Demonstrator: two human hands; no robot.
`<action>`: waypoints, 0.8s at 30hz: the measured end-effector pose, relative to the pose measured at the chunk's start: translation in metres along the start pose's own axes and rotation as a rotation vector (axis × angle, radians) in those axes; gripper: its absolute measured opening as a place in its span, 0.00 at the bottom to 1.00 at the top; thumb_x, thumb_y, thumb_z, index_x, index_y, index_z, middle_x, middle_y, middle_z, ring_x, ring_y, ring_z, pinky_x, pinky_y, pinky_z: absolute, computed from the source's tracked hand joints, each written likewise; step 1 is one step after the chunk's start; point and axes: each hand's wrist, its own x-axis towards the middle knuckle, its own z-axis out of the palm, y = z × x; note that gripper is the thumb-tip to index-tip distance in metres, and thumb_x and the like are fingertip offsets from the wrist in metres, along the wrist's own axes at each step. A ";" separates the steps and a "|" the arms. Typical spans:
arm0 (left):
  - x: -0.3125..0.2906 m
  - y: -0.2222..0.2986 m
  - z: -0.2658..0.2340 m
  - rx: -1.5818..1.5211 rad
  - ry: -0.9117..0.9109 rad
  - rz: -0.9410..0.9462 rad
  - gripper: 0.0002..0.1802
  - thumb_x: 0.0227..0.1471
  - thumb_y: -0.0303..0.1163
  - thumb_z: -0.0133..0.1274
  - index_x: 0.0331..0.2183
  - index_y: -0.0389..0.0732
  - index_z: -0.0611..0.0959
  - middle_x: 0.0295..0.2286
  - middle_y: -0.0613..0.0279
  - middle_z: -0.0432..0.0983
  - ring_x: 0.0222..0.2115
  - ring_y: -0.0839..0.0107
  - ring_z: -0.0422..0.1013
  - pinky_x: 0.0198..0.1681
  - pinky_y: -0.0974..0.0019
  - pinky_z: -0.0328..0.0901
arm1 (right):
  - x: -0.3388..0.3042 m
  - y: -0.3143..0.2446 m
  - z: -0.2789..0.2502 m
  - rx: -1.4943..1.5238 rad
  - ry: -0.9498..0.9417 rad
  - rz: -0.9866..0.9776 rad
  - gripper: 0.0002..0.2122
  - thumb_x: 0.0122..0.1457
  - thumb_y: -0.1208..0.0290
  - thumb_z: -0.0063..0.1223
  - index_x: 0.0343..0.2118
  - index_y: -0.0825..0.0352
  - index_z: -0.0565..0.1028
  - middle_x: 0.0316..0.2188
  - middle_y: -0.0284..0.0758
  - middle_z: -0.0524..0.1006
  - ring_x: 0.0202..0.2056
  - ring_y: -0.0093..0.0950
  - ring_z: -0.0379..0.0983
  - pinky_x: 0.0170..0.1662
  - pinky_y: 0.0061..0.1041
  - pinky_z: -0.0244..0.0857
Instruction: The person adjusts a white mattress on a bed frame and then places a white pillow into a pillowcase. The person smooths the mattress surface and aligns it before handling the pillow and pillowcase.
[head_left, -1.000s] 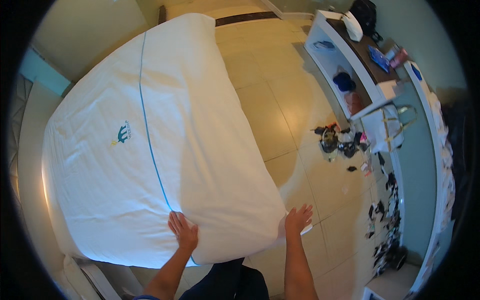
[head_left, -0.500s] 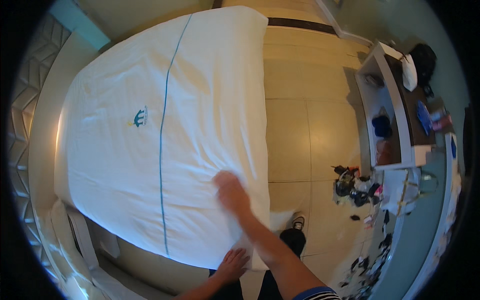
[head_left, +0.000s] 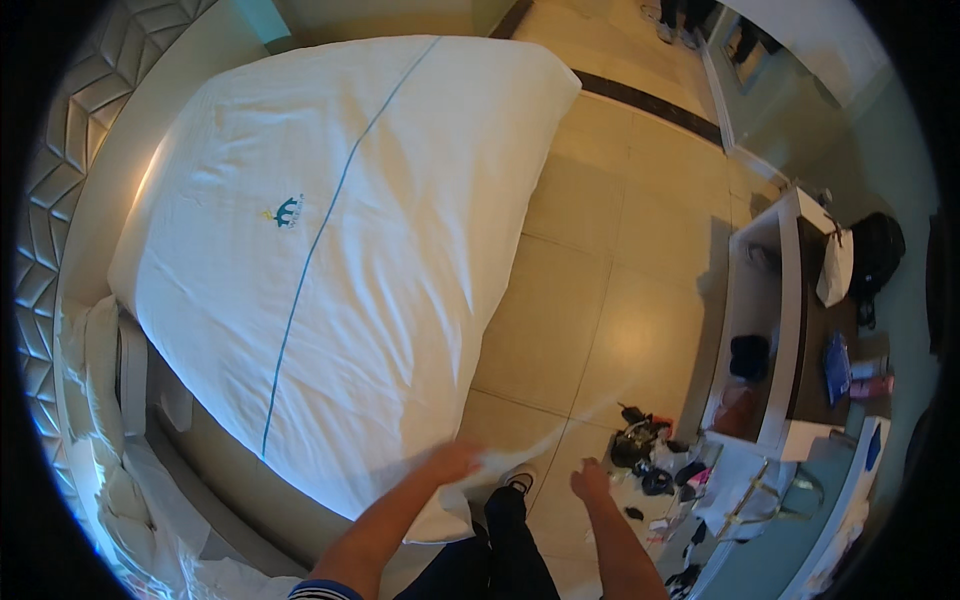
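Note:
A white duvet [head_left: 390, 250] with a thin blue line and a small teal emblem covers the bed. My left hand [head_left: 452, 462] is at its near right edge, blurred, so its fingers cannot be made out. A faint pale streak [head_left: 535, 445] runs from beside that hand over the floor; what it is cannot be told. Below my left forearm, the duvet's near corner [head_left: 440, 518] hangs down by my legs. My right hand [head_left: 590, 482] is above the tiled floor, apart from the duvet, with its fingers curled closed. Whatever they may hold is hidden.
A low cabinet [head_left: 785, 330] on the right carries a black bag [head_left: 878, 255] and a white bag. Several small loose items [head_left: 650, 455] lie on the floor before it, near a chair [head_left: 745, 495]. A padded headboard [head_left: 45, 300] stands left. Another person's legs [head_left: 685, 20] show far off.
My right hand has left the duvet and moved right, over the floor. My left hand has left its flat rest on the near edge and moved forward. The view has turned; the duvet's near edge sits differently.

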 end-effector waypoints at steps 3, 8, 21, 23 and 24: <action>-0.006 0.001 0.035 -0.227 0.212 0.157 0.18 0.45 0.41 0.45 0.40 0.45 0.73 0.42 0.58 0.66 0.44 0.59 0.60 0.47 0.58 0.54 | 0.017 -0.053 -0.027 -0.015 0.117 -0.254 0.19 0.49 0.67 0.42 0.45 0.67 0.63 0.49 0.40 0.61 0.47 0.36 0.59 0.48 0.30 0.56; -0.042 -0.010 -0.015 -0.254 1.084 -0.069 0.18 0.39 0.27 0.51 0.37 0.41 0.73 0.41 0.56 0.64 0.45 0.57 0.59 0.47 0.57 0.53 | 0.039 -0.147 -0.081 0.037 0.275 -0.537 0.18 0.46 0.70 0.44 0.42 0.70 0.65 0.47 0.43 0.62 0.46 0.38 0.60 0.48 0.29 0.55; 0.035 -0.089 -0.171 -0.292 1.067 -0.872 0.29 0.47 0.37 0.39 0.52 0.40 0.55 0.54 0.55 0.43 0.55 0.54 0.35 0.55 0.51 0.29 | 0.104 -0.422 -0.063 -0.022 0.161 -1.567 0.18 0.44 0.72 0.45 0.41 0.65 0.67 0.47 0.38 0.62 0.52 0.37 0.53 0.53 0.38 0.45; 0.061 -0.086 -0.182 -0.144 1.070 -0.785 0.31 0.44 0.39 0.42 0.51 0.43 0.58 0.54 0.55 0.44 0.55 0.54 0.36 0.55 0.51 0.30 | 0.162 -0.438 -0.102 0.020 0.272 -1.570 0.17 0.43 0.72 0.45 0.40 0.62 0.68 0.45 0.38 0.64 0.51 0.34 0.55 0.52 0.37 0.46; 0.076 -0.076 -0.198 -0.137 1.053 -0.744 0.31 0.43 0.40 0.43 0.51 0.43 0.59 0.54 0.54 0.44 0.55 0.54 0.37 0.55 0.50 0.31 | 0.182 -0.443 -0.134 0.011 0.342 -1.485 0.17 0.42 0.73 0.46 0.39 0.62 0.69 0.44 0.37 0.65 0.50 0.34 0.56 0.52 0.37 0.47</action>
